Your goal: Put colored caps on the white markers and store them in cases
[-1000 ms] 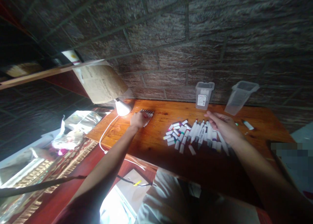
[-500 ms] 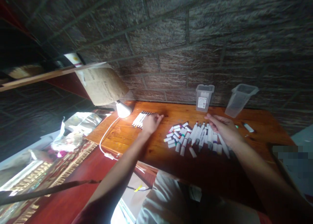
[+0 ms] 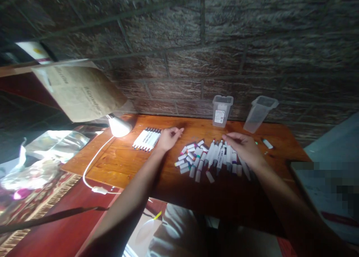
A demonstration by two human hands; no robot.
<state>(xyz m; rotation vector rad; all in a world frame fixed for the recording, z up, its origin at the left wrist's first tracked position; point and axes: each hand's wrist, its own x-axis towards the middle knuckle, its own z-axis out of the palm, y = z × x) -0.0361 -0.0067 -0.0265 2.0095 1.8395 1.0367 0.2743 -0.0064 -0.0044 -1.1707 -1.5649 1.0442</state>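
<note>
My left hand (image 3: 169,138) rests on the wooden table, at the right end of a neat row of white markers (image 3: 146,139) with dark ends. Its fingers are loosely bent towards the right, and I see nothing in them. Over the right part of a loose heap of white markers and caps (image 3: 200,156) is my right hand (image 3: 243,144). The thumb and forefinger stretch left over the upper ends of the markers, slightly apart. My right hand hides some of the markers under it.
Two clear plastic containers (image 3: 222,116) stand by the brick wall; the right one leans. A single marker cap (image 3: 267,143) lies at the right. A lamp (image 3: 119,126) with a paper-covered shade and a white cable (image 3: 89,163) are at the left.
The view has turned right, so everything sits further left. My left hand has shifted right off the marker row, uncovering more of it. My right hand has moved slightly left over the heap.
</note>
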